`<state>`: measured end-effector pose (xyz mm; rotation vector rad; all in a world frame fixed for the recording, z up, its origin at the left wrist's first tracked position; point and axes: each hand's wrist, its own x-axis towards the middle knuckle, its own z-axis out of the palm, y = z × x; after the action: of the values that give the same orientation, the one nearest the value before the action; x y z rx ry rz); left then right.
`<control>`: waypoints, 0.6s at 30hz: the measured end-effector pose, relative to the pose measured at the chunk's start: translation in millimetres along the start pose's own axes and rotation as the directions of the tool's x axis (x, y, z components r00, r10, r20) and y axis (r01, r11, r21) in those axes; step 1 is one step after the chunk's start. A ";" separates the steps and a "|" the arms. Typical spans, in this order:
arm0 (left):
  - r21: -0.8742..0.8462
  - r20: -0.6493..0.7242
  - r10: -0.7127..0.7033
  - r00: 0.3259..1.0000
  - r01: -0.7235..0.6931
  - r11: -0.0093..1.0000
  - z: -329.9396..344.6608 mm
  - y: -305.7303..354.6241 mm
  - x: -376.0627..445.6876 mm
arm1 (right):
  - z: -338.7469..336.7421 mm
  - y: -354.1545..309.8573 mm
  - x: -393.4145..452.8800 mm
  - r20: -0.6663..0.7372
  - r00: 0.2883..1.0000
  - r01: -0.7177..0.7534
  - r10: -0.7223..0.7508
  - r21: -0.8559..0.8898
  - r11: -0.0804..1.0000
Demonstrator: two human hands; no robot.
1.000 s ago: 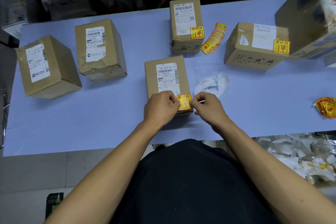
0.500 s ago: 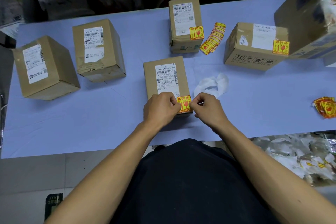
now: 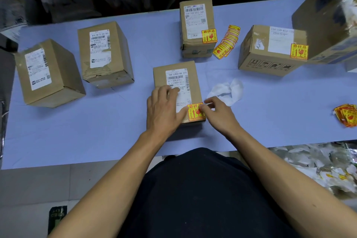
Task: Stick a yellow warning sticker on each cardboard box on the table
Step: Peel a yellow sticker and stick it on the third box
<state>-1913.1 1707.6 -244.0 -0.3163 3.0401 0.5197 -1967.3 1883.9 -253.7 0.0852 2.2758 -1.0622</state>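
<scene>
Pressing sticker onto near box.

Left hand (image 3: 164,110) flat, fingers straight, pinning near box (image 3: 176,75) by its top face. Right hand (image 3: 218,112) fingers loosely extended, tips at edge of yellow warning sticker (image 3: 195,112) on box's near right corner; contact probably light, hard to confirm. Sticker: thin, floppy, tacky; best handled by edges. Box: stiff cardboard, likely light, slides easily unless held. Spare sticker strip (image 3: 227,42) beyond, crumpled backing paper (image 3: 228,91) beside. Lavender table (image 3: 116,131); two left boxes unstickered. Dim, cluttered storeroom.
</scene>
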 end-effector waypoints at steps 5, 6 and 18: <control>-0.030 0.210 -0.070 0.975 0.077 0.997 19.5 -10.9 -9.8 | 25.6 -8.0 0.5 0.038 0.990 0.132 -0.135 0.071 0.989; -0.028 0.206 -0.061 0.977 0.068 0.997 21.4 -11.1 -10.2 | 27.0 -4.3 -1.8 0.037 0.990 0.135 -0.138 0.061 0.989; -0.725 0.283 -0.444 0.850 0.493 0.482 28.3 -21.4 1.5 | 18.7 5.6 14.3 0.167 0.986 -0.079 0.015 0.380 0.922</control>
<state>-1909.9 1697.0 -277.7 -1.0941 2.2660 1.7177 -1967.7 1871.6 -274.5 0.2061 1.8857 -1.4259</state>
